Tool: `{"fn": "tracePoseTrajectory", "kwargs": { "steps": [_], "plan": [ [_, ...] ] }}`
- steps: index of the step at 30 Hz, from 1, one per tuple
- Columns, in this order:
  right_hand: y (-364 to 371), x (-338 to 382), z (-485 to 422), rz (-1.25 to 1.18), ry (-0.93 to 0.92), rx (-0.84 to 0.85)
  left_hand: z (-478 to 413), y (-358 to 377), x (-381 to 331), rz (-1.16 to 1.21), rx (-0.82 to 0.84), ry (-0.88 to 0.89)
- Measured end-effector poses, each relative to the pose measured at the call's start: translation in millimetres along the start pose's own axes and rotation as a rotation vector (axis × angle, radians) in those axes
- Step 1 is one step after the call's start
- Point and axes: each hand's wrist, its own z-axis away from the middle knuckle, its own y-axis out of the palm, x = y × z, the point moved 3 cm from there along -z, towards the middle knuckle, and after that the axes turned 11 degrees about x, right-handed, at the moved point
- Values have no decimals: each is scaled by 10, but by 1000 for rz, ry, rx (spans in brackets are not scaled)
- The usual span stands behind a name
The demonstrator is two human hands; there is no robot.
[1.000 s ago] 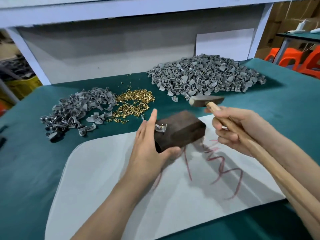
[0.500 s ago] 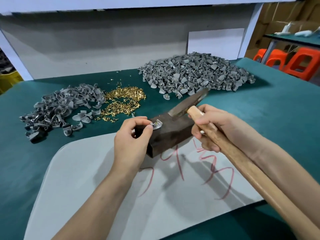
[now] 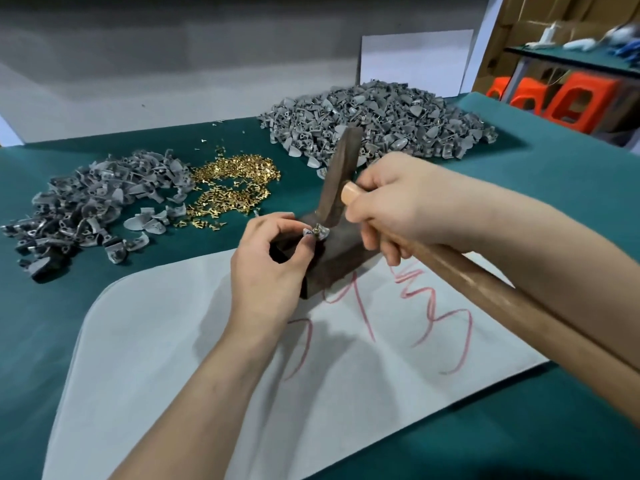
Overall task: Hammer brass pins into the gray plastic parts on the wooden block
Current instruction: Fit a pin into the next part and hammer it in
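Note:
A dark wooden block (image 3: pixel 332 263) lies on a white sheet (image 3: pixel 207 358) at the table's middle. On its top sits a small gray plastic part (image 3: pixel 320 233) with a brass pin (image 3: pixel 316 230) standing in it. My left hand (image 3: pixel 270 261) pinches that part between thumb and fingertips. My right hand (image 3: pixel 398 206) grips a hammer by its wooden handle (image 3: pixel 502 306) close to the head. The dark hammer head (image 3: pixel 337 178) stands nearly upright, its lower face down on the pin.
A loose heap of brass pins (image 3: pixel 232 181) lies behind the block. Gray plastic parts form a small pile (image 3: pixel 90 199) at the left and a big pile (image 3: pixel 377 123) at the back right. Green cloth (image 3: pixel 571 188) covers the table. Orange stools (image 3: pixel 568 98) stand beyond its right corner.
The hammer head has swung from raised and level down onto the pin on the block. My left hand went from lying open against the block's side to pinching the gray part.

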Motion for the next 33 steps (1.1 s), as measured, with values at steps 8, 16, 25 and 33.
{"fn": "tracePoseTrajectory", "kwargs": {
  "steps": [8, 16, 25, 33],
  "plan": [
    [16, 133, 6, 288, -42, -154, 6, -8, -14, -4, 9, 27],
    [-39, 231, 72, 495, 16, -190, 9, 3, -6, 9, 10, 13],
    [-107, 280, 163, 408, -44, -244, 7, 12, 3, 44, 2, 5],
    [-113, 219, 174, 411, -43, -302, 15, 1, 19, 67, -6, 10]
  ]
}}
